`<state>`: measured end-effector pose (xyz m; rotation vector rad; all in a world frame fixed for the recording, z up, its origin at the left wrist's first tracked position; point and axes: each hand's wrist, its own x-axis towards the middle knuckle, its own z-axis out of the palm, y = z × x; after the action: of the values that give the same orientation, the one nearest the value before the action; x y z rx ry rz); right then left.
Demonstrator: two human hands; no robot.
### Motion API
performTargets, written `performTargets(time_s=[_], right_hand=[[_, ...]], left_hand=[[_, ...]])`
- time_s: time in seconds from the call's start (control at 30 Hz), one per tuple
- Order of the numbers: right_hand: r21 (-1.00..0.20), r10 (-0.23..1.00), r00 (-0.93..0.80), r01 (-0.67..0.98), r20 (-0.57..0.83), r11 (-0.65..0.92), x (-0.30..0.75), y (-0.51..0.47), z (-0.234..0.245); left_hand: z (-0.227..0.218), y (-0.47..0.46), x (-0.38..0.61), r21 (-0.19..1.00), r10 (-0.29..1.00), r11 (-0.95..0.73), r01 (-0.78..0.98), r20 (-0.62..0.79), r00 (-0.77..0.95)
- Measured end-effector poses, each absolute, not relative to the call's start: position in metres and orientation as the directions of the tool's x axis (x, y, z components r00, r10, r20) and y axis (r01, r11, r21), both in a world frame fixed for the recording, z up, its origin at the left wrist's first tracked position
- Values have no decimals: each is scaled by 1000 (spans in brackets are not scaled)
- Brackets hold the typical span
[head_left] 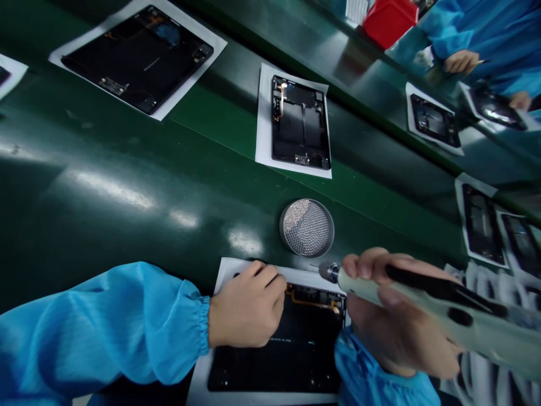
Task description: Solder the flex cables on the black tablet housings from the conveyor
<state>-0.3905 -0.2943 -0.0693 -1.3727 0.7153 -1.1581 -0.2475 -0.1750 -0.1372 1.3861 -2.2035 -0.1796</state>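
Note:
An opened black tablet (287, 366) lies on a white sheet in front of me, with orange flex cable along its upper part. My left hand (251, 304) rests on its upper left area, fingers curled down; their tips, and anything in them, are hidden. A pale green electric screwdriver (422, 299) is gripped in my right hand (393, 316), which is a little blurred. The screwdriver's tip points left, above the tablet's upper edge. Just beyond it stands a round screw tray (307, 228) with a dimpled base and small screws gathered on its upper left side.
More opened tablets on white sheets lie farther off: a large one (139, 62) at left, another (301, 124) in the middle, several at right. White wrapped bundles (490, 366) sit at lower right. A red bin (389, 22) and a co-worker's hand (461, 61) are across the green bench.

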Motion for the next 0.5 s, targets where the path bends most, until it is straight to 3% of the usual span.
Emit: performTargets(time_s=[0.2, 0.5], right_hand=[[-988, -835, 528, 100, 155, -120, -398, -262, -68], [-985, -825, 539, 94, 171, -143, -391, -259, -72]], left_hand=[[-137, -175, -250, 419, -878, 446, -791, 377, -295], [-139, -174, -249, 415, -873, 453, -789, 385, -299]])
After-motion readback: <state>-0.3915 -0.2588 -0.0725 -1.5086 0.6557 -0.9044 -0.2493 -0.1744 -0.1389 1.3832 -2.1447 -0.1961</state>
